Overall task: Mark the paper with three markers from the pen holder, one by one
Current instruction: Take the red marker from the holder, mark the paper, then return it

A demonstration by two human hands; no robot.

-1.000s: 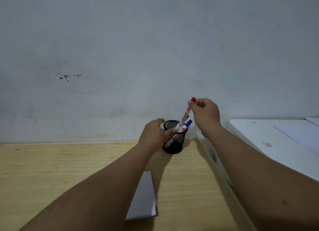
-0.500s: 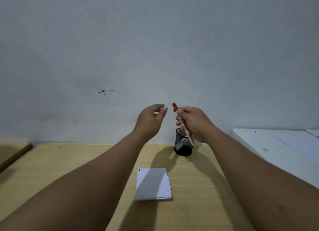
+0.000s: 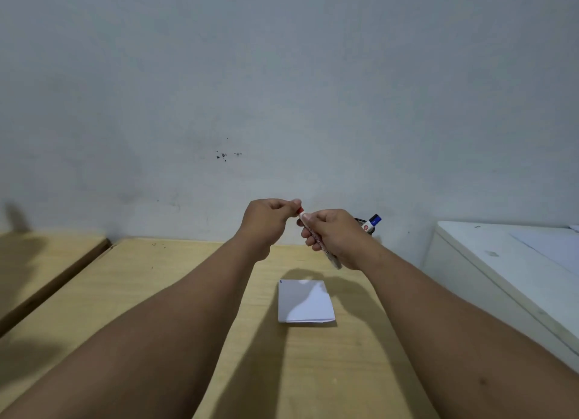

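Note:
My right hand (image 3: pixel 336 235) grips the white barrel of a red-capped marker (image 3: pixel 315 235), held slanted above the wooden table (image 3: pixel 156 293). My left hand (image 3: pixel 269 219) pinches the marker's red cap (image 3: pixel 299 211) between thumb and fingers. A folded white paper (image 3: pixel 305 301) lies on the table below both hands, with a small dark mark at its far left corner. The black mesh pen holder (image 3: pixel 363 223) is almost wholly hidden behind my right hand; a blue-capped marker (image 3: pixel 372 222) sticks out of it.
A grey wall stands right behind the table. A white cabinet (image 3: pixel 501 262) with a sheet on top adjoins the table on the right. A second wooden surface (image 3: pixel 40 262) lies at the far left, apart by a gap.
My right hand lifted the red marker out of the holder and brought it toward me. My left hand left the holder and closed on the cap. The view shifted left.

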